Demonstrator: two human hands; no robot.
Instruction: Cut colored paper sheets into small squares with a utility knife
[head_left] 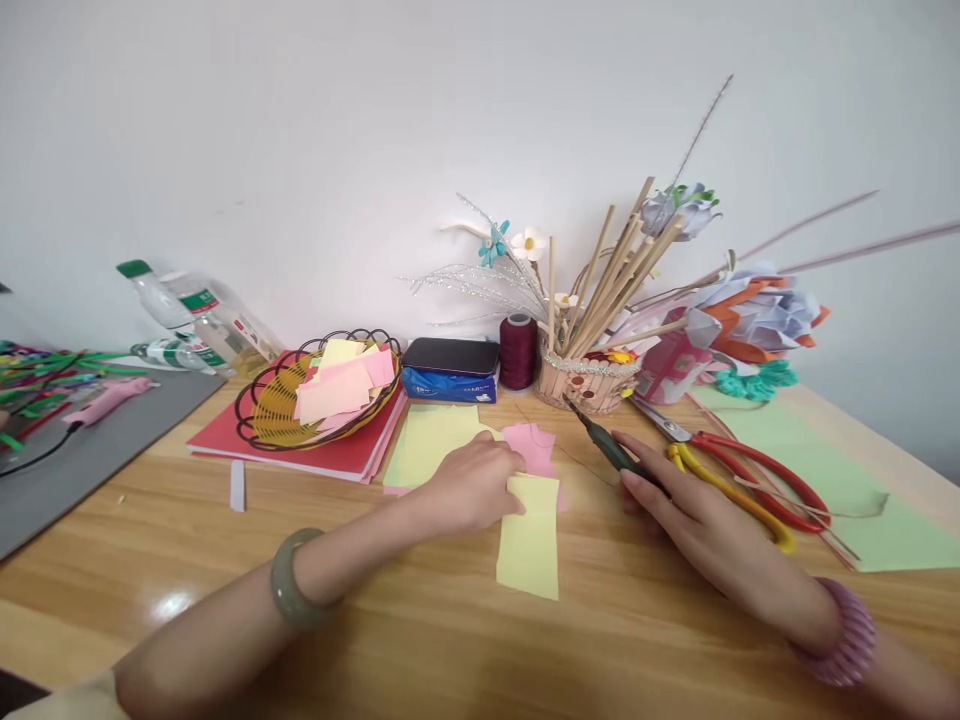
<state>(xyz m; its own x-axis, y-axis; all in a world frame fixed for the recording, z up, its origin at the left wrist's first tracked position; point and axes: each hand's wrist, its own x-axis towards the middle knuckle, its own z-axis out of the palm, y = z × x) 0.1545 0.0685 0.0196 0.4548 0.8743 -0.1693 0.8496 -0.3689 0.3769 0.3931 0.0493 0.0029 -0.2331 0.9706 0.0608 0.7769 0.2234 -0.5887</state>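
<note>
Upper left of centre, a basket (270, 412) holds paper slips (345, 388); upper right of centre, a pot (600, 390) holds sticks (626, 275). At centre, the left hand (474, 482) pinches a yellow slip (529, 548) by its top; right of centre, the right hand (701, 525) grips a dark tool (609, 445) between thumb and fingers. Open table (435, 650) spreads across the bottom centre. The left edge crops a mat (176, 420); the right hand hides the tool's rear.

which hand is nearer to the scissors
Right. The right hand is close beside the scissors; the left hand is farther off to their left, at a yellow paper strip.
</note>
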